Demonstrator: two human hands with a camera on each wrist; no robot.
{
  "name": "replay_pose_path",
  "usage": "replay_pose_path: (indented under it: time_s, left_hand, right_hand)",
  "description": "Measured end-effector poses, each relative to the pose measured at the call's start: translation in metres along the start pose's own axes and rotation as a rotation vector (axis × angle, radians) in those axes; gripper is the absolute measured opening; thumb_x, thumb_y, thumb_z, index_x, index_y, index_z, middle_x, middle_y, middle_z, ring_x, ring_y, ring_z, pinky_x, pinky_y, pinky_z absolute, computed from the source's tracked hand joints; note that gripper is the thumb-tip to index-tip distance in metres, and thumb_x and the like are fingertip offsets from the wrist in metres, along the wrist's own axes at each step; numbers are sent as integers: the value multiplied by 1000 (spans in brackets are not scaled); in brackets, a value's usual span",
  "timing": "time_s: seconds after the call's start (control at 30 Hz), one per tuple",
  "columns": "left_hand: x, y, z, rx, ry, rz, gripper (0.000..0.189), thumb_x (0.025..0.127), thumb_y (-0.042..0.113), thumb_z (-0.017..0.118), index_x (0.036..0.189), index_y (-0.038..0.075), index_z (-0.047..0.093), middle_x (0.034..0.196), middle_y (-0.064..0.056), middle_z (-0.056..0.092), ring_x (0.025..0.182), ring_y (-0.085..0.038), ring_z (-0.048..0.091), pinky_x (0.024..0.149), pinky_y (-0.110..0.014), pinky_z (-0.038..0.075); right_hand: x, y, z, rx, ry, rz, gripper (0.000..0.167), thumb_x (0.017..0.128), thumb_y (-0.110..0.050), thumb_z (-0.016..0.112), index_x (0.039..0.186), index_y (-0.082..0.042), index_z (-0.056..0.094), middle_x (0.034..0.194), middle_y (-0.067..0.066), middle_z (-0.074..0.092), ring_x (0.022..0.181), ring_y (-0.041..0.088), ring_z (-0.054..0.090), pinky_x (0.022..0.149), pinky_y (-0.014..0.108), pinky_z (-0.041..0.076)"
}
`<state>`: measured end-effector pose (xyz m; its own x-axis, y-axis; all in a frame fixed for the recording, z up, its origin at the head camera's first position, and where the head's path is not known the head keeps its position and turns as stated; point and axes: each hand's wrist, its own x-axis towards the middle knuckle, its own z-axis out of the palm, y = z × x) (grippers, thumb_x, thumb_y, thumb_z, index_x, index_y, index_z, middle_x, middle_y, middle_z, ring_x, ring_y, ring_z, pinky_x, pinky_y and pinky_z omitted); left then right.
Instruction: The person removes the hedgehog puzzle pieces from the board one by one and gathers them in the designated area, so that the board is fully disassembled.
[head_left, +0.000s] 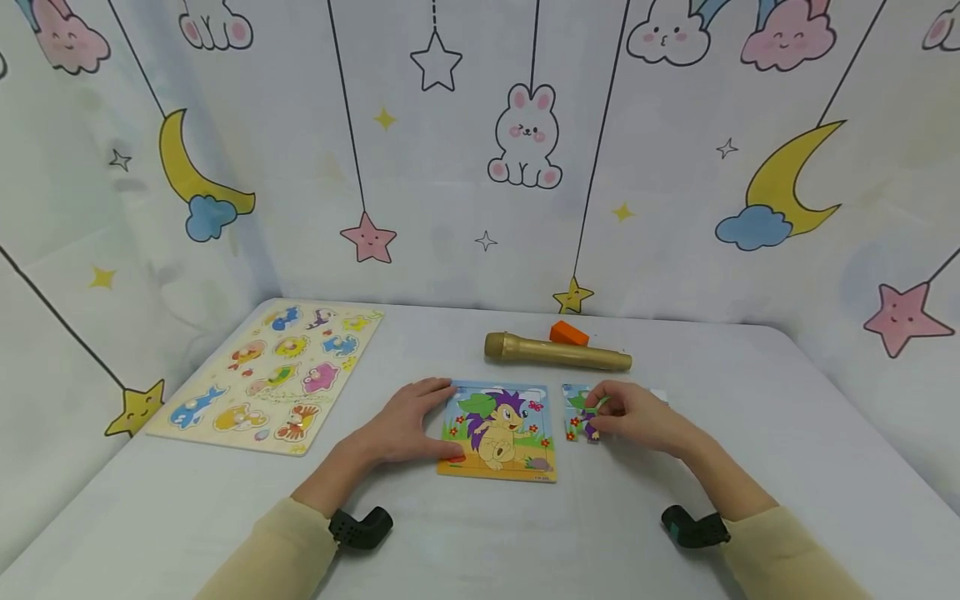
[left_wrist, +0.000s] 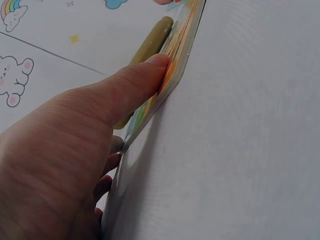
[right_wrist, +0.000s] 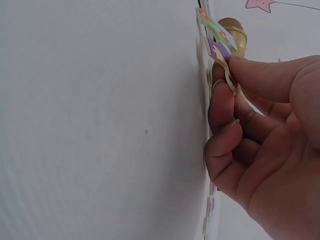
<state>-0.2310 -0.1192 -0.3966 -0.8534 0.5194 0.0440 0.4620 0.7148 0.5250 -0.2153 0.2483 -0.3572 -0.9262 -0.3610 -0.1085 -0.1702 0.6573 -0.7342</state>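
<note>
On the table lies a square hedgehog picture puzzle [head_left: 498, 433] with a blue top and an orange bottom. My left hand [head_left: 408, 425] rests along its left side, thumb straight on the face near the lower corner, forefinger at the upper corner. The left wrist view shows that thumb [left_wrist: 135, 82] pressing over the board's edge. To the right is a partly joined group of puzzle pieces [head_left: 573, 400] with green, purple and red flowers. My right hand [head_left: 637, 417] pinches a puzzle piece [right_wrist: 220, 47] between thumb and forefinger, with its other fingers curled. The hand hides part of the group.
Behind the puzzle lies a gold toy microphone [head_left: 558, 352], with an orange block [head_left: 568, 333] just beyond it. A cream board with animal shapes [head_left: 277, 375] lies at the left of the white table [head_left: 525, 542]. A patterned cloth [head_left: 450, 167] hangs behind.
</note>
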Motion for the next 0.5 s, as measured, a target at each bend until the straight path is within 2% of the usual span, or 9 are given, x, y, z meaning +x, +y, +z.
replay_pose_path:
  time_s: [0.2,0.5]
  left_hand:
    - [0,0,0,3,0,-3,93,79,57,77,153,11,45,160,-8,35,147,-34,27,117,-56,26]
    - [0,-2,1,4,4,6,93,79,57,77,153,11,45,160,-8,35,147,-33,26,118,-55,25]
  right_hand:
    - [2,4,0,-61,2,-36,16,94,-10,71,106,-4,62,89,3,63,83,21,56,72,34,50]
    - [3,6,2,-168,28,-63,18,90,-9,76,102,-6,63,85,0,57,80,19,53,69,29,49]
